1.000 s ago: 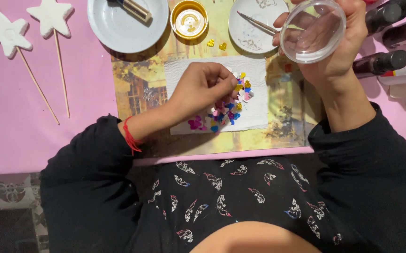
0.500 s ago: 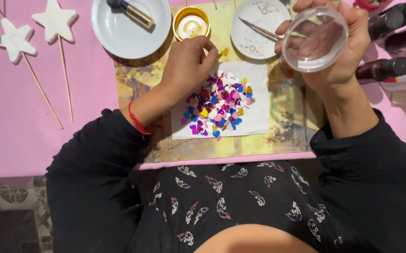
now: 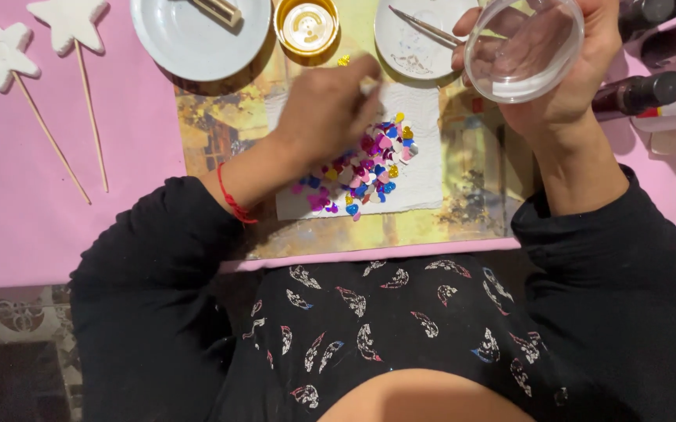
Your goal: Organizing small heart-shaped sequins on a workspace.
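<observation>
Left hand (image 3: 326, 105) slid up off heart confetti (image 3: 365, 168), fingers pinched narrow near gold tin (image 3: 306, 25), can't tell if holding anything. Right hand (image 3: 564, 70) grips clear cup (image 3: 524, 47). Guessing I'm mid-sorting; next needs careful pinch.

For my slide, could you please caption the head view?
Left hand over colourful hearts; right hand holds a clear cup.

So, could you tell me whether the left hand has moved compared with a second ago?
Yes. The left hand has gone up the table from the pile of confetti hearts, towards the gold lid.
</observation>
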